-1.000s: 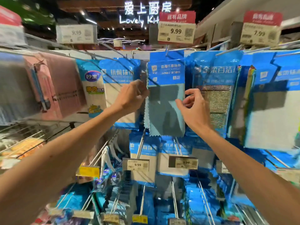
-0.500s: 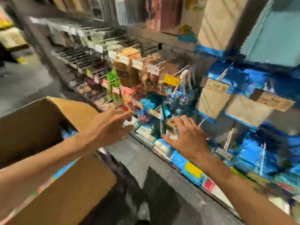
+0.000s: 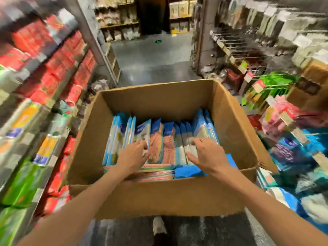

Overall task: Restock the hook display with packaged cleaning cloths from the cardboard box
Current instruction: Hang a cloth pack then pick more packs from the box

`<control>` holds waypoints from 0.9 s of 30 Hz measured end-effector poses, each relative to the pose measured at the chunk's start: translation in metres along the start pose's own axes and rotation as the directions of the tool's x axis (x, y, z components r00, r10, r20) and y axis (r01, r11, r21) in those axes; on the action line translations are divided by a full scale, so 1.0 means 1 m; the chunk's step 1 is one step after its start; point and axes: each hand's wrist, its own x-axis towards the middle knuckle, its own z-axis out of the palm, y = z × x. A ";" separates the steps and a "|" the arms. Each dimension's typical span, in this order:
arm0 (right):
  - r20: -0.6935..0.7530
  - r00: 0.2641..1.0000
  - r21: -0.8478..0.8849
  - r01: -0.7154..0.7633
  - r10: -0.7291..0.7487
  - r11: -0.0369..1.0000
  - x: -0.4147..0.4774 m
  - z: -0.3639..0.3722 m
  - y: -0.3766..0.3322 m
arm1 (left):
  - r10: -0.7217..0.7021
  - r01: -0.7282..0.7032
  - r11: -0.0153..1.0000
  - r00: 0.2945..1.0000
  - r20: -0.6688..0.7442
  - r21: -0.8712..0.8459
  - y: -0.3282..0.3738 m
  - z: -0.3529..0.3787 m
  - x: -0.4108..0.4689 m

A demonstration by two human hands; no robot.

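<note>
Packaged cleaning cloths (image 3: 159, 142) stand on edge in the cardboard box (image 3: 159, 196), filed side by side, likely so you can flick through them, long axes running away from you, blue headers far end; your right hand (image 3: 207, 155) hovers spread-fingered, your left hand (image 3: 133, 157) curls in, grip unclear

Shelf goods (image 3: 44, 68) on both sides motion-blurred, cloth packs' (image 3: 156, 139) print unreadable, left hand (image 3: 132, 157) fingertips hidden among them.
</note>
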 end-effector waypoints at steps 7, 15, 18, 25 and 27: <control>0.348 0.936 0.054 -0.078 0.055 0.995 0.119 0.096 -0.060 | -0.255 0.269 0.961 0.952 0.169 -0.066 -0.114 0.034 0.052; 0.542 0.823 0.306 -0.383 0.171 0.872 0.180 0.176 -0.088 | -0.409 0.480 0.851 0.861 0.303 -0.213 -0.139 0.072 0.102; 0.636 0.754 0.385 -0.494 0.164 0.779 0.199 0.201 -0.095 | -0.476 0.570 0.746 0.819 0.322 -0.346 -0.140 0.086 0.112; 0.680 0.720 0.536 -0.618 0.140 0.575 0.226 0.241 -0.102 | -0.615 0.717 0.603 0.697 0.368 -0.350 -0.137 0.107 0.121; 0.682 0.711 0.525 -0.638 0.169 0.563 0.230 0.247 -0.101 | -0.633 0.727 0.608 0.686 0.358 -0.318 -0.135 0.108 0.122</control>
